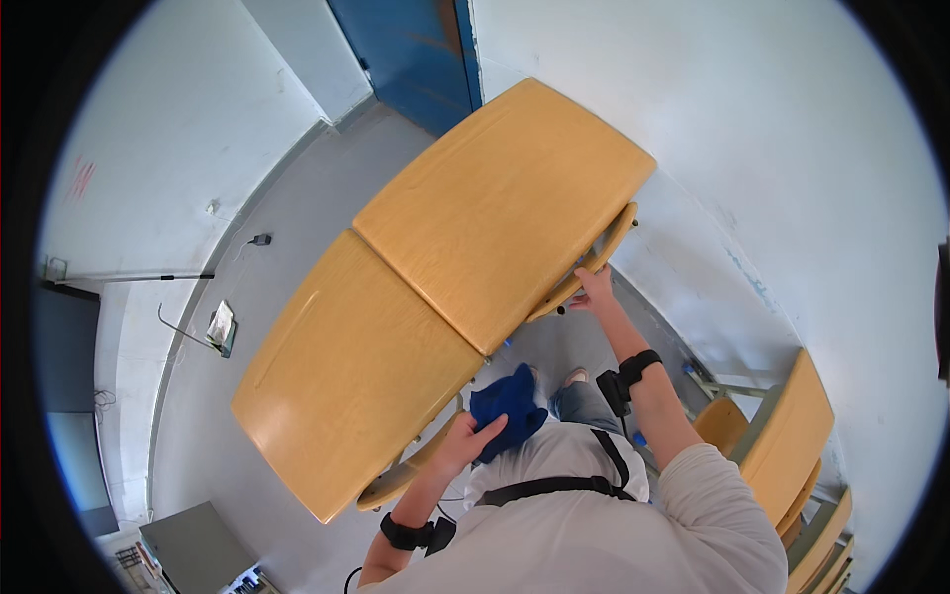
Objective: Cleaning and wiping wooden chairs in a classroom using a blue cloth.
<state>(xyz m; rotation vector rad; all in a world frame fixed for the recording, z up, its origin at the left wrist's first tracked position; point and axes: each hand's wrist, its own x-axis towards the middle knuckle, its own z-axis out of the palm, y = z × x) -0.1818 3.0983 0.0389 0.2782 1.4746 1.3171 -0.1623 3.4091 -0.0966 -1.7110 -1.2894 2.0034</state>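
Note:
My left hand (473,438) holds a folded dark blue cloth (505,408) close to my waist, thumb on top. My right hand (594,288) reaches out to the curved wooden backrest (617,236) of a chair tucked against the right-hand wooden desk (505,208); its fingers are on the backrest's edge, partly hidden behind it. A second wooden desk (356,364) adjoins the first on the left, with another chair backrest (404,475) at its near edge, beside my left forearm.
A blue door (423,59) lies beyond the desks, and a white wall (742,148) runs along the right. More wooden desks (794,438) and chairs stand at the lower right. A dustpan (226,334) and a black adapter (261,240) lie on the floor at left. A grey cabinet (197,549) stands lower left.

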